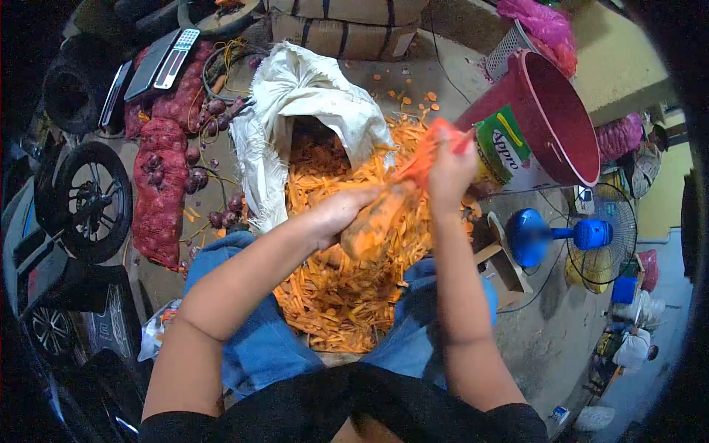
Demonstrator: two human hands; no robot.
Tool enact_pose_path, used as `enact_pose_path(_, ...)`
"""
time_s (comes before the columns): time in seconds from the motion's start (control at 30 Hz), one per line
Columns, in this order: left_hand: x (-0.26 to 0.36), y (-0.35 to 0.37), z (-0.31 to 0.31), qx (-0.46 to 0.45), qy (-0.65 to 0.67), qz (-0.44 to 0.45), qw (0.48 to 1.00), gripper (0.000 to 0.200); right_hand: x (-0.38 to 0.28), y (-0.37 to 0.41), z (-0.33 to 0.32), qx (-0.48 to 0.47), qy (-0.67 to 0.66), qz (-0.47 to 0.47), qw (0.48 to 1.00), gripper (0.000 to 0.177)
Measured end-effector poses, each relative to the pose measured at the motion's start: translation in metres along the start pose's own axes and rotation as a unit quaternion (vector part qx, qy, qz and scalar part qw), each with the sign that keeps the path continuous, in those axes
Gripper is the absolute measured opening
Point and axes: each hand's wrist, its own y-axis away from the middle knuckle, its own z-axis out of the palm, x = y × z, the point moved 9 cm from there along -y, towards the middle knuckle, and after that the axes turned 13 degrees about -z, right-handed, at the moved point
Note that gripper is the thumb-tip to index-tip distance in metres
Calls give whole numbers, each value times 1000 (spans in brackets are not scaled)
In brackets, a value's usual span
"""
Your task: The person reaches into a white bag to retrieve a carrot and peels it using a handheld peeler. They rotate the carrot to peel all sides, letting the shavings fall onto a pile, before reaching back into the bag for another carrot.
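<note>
My left hand (341, 215) is closed around the near end of a thick orange root vegetable (373, 227), brown-skinned in places and bare orange in others. My right hand (452, 173) grips an orange-red hand tool (427, 156), smeared by motion, so its exact kind cannot be made out. The tool is close to the vegetable's far end. Beneath both hands, between my knees, lies a large heap of orange peelings (336, 295). A white woven sack (310, 77) gapes just beyond the heap, with dark reddish-brown contents inside.
A maroon bucket (528, 111) leans at the right, beside a blue fan (591, 232). Red net sacks of onions (159, 184), a scale (162, 66) and a motorbike wheel (92, 193) are at left. Taped cartons (343, 33) stand behind. A person (634, 347) is far right.
</note>
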Motion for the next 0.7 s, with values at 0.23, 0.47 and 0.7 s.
enact_pose_path(0.23, -4, -5, -9, -3, 32, 0, 999, 28, 34, -19, -48, 135, -54, 134, 980, 19)
enact_pose_path(0.47, -3, -8, -22, 21, 57, -26, 998, 31, -75, 32, 25, -129, -92, -18, 987, 20)
enact_pose_path(0.7, -11, 0, -10, 48, -89, -47, 994, 32, 8, -6, -6, 8, 36, 21, 999, 18)
